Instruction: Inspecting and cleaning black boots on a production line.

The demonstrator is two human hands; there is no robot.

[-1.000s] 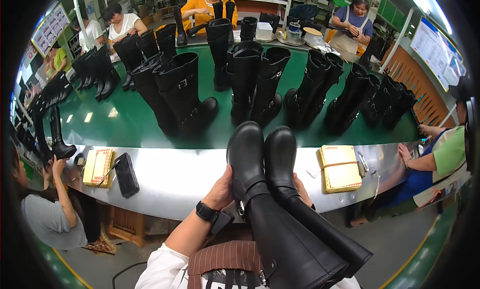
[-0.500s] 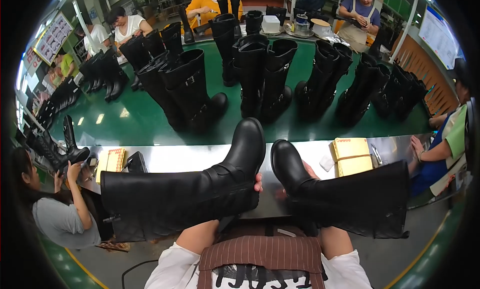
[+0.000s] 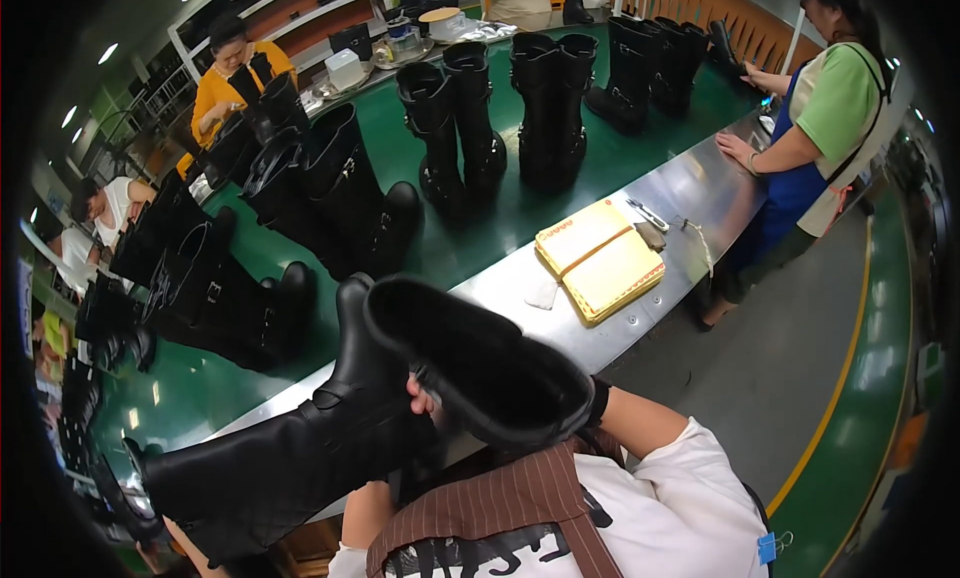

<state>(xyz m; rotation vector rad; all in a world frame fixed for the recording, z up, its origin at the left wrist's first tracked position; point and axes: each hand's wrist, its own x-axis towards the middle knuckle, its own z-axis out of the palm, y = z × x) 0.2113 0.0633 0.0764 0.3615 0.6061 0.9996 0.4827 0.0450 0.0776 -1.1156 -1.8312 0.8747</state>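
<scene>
My left hand [image 3: 421,395] is closed around the ankle of a tall black boot [image 3: 300,448]; only its fingertips show beside the ankle strap. This boot lies on its side, its toe pointing up and its shaft stretching to the lower left. A second black boot [image 3: 480,363] is raised beside it, smeared by motion. A long, rimmed dark face of it points toward me; whether that is sole or shaft opening, I cannot tell. My right forearm [image 3: 640,423] reaches behind this boot, and the hand itself is hidden there.
Tall black boots [image 3: 552,118] stand in pairs along the green table [image 3: 480,243]. On the metal edge strip [image 3: 490,293] lie a banded yellow card stack [image 3: 600,258] and a small cutter [image 3: 648,215]. A person in a blue apron [image 3: 800,128] stands at the right.
My view has swung to the right. The right boot has turned from lying sideways and come close beside the left boot, which now tilts toward the lower left.
</scene>
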